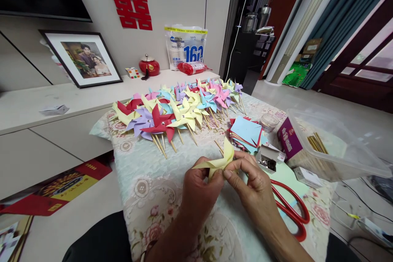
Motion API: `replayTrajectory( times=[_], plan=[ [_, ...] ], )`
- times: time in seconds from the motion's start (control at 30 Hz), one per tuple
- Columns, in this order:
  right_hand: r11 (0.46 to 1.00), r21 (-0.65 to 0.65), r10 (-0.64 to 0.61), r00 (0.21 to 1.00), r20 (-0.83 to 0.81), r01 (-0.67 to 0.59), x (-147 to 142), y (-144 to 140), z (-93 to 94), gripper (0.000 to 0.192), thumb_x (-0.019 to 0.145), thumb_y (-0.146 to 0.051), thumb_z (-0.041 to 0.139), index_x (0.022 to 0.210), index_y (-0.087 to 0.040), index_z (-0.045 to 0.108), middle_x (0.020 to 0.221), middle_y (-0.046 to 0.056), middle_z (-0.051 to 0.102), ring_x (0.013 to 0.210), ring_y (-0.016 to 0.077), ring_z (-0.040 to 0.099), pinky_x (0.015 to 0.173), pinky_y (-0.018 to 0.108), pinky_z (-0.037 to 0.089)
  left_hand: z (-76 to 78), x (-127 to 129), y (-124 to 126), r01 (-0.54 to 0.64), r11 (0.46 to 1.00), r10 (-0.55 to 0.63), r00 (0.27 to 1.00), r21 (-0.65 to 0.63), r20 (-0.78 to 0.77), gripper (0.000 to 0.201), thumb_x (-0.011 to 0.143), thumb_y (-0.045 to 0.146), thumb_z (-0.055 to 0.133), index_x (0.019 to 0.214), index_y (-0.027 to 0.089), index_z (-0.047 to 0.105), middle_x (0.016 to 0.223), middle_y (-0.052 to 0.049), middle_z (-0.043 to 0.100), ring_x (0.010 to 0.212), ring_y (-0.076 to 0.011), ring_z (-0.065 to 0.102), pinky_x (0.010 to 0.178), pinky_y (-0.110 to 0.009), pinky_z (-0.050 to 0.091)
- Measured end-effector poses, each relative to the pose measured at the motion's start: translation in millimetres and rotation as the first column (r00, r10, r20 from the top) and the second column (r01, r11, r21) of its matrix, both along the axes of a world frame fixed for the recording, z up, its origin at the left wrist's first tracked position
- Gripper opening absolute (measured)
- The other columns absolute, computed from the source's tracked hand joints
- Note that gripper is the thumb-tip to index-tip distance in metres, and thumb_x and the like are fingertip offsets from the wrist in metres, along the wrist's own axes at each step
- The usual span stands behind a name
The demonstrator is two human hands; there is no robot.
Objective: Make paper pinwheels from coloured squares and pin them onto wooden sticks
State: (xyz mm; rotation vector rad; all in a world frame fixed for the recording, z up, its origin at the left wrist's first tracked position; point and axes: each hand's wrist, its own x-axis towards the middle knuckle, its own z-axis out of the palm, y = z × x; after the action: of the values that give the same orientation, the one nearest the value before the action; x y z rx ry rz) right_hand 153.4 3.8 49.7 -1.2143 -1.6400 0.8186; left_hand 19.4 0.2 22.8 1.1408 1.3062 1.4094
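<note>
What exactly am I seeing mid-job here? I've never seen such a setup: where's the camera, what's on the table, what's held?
There's no machine: a person works bare-handed, and this single picture comes from a camera worn on their head, looking forward and down. The left hand and right hand together hold a folded pale yellow paper. On the cloth-covered table, many coloured pinwheels on sticks lie ahead. To the right are a stack of cut paper, red-handled scissors and a clear plastic box with sticks inside.
</note>
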Motion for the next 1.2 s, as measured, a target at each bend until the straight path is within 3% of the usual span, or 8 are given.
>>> replayTrajectory(
  times=[0.17, 0.3, 0.5, 0.6, 0.67, 0.73, 0.93, 1.2],
  plan=[
    [1.0, 0.0, 0.012, 1.0, 0.008, -0.012, -0.8, -1.5, -0.5, 0.015, 0.091, -0.031, 0.063, 0.077, -0.025, 0.065, 0.114, 0.004, 0.065, 0.114, 0.0249, 0.053, 0.097, 0.035, 0.036, 2.2, 1.7, 0.1, -0.008, 1.0, 0.009, 0.999, -0.012, 0.036, 0.005, 0.071, 0.021, 0.065, 0.072, 0.017, 0.063, 0.066, 0.0, 0.062, 0.062, -0.0153, 0.054, 0.056, -0.025, 0.038],
    [1.0, -0.019, 0.006, 1.0, -0.009, -0.007, -3.3, -2.4, -1.2, 0.015, 0.091, -0.03, 0.062, 0.078, -0.024, 0.064, 0.101, 0.003, 0.068, 0.102, 0.0237, 0.058, 0.089, 0.034, 0.041, 1.8, 1.9, 1.2, -0.008, 1.0, 0.008, 1.0, -0.015, 0.028, 0.005, 0.071, 0.021, 0.063, 0.071, 0.017, 0.062, 0.064, 0.001, 0.059, 0.062, -0.0146, 0.051, 0.057, -0.025, 0.039],
    [0.995, -0.068, -0.082, 0.979, -0.187, 0.07, -6.7, -2.9, -9.5, 0.016, 0.083, -0.033, 0.073, 0.09, -0.024, 0.061, 0.098, 0.002, 0.069, 0.096, 0.0229, 0.062, 0.087, 0.035, 0.046, -1.4, 1.7, -1.0, 0.025, 0.999, -0.023, 0.995, -0.022, 0.095, 0.004, 0.073, 0.02, 0.061, 0.071, 0.018, 0.06, 0.065, 0.003, 0.055, 0.064, -0.0145, 0.052, 0.06, -0.025, 0.042],
    [0.992, -0.11, -0.094, 0.958, -0.27, 0.067, -7.1, -0.6, -10.3, 0.046, 0.08, -0.033, 0.076, 0.122, -0.026, 0.059, 0.11, 0.005, 0.068, 0.105, 0.0247, 0.062, 0.093, 0.038, 0.047, -1.8, 1.5, -1.6, 0.029, 0.999, -0.026, 0.993, -0.025, 0.117, 0.006, 0.073, 0.02, 0.062, 0.069, 0.018, 0.058, 0.062, 0.004, 0.052, 0.065, -0.0144, 0.052, 0.061, -0.025, 0.043],
    [0.988, -0.151, -0.071, 0.944, -0.324, 0.022, -6.6, 1.0, -8.0, 0.073, 0.079, -0.032, 0.077, 0.144, -0.027, 0.044, 0.113, 0.006, 0.068, 0.107, 0.0251, 0.062, 0.097, 0.042, 0.046, -1.7, 1.2, -1.3, 0.036, 0.999, -0.032, 0.991, -0.025, 0.127, 0.008, 0.073, 0.021, 0.065, 0.068, 0.018, 0.059, 0.062, 0.004, 0.053, 0.065, -0.0144, 0.053, 0.061, -0.024, 0.043],
    [0.98, -0.196, -0.046, 0.935, -0.353, -0.026, -5.5, 2.2, -5.2, 0.085, 0.079, -0.033, 0.077, 0.152, -0.028, 0.034, 0.105, 0.004, 0.069, 0.103, 0.0248, 0.064, 0.097, 0.043, 0.047, -1.3, 0.9, -1.0, 0.053, 0.998, -0.048, 0.989, -0.033, 0.14, 0.006, 0.072, 0.021, 0.065, 0.07, 0.018, 0.061, 0.064, 0.003, 0.056, 0.065, -0.0139, 0.052, 0.061, -0.024, 0.043],
    [0.958, -0.285, -0.073, 0.921, -0.382, -0.042, -2.7, 3.0, -3.3, 0.088, 0.073, -0.037, 0.082, 0.15, -0.027, 0.042, 0.094, 0.002, 0.068, 0.093, 0.024, 0.065, 0.088, 0.04, 0.051, -2.2, -0.2, -1.0, 0.047, 0.997, -0.039, 0.992, -0.065, 0.123, 0.006, 0.069, 0.02, 0.065, 0.068, 0.017, 0.06, 0.06, 0.004, 0.055, 0.058, -0.0117, 0.048, 0.056, -0.023, 0.04],
    [0.958, -0.287, -0.13, 0.911, -0.392, 0.013, -4.1, 5.5, -10.0, 0.084, 0.069, -0.035, 0.085, 0.145, -0.022, 0.051, 0.091, 0.004, 0.072, 0.09, 0.0254, 0.067, 0.084, 0.04, 0.054, -6.7, 3.1, 2.9, 0.065, 0.995, -0.05, 0.982, -0.082, 0.182, 0.009, 0.069, 0.018, 0.063, 0.078, 0.017, 0.066, 0.073, 0.0, 0.07, 0.071, -0.0181, 0.063, 0.068, -0.028, 0.051]
  ],
)
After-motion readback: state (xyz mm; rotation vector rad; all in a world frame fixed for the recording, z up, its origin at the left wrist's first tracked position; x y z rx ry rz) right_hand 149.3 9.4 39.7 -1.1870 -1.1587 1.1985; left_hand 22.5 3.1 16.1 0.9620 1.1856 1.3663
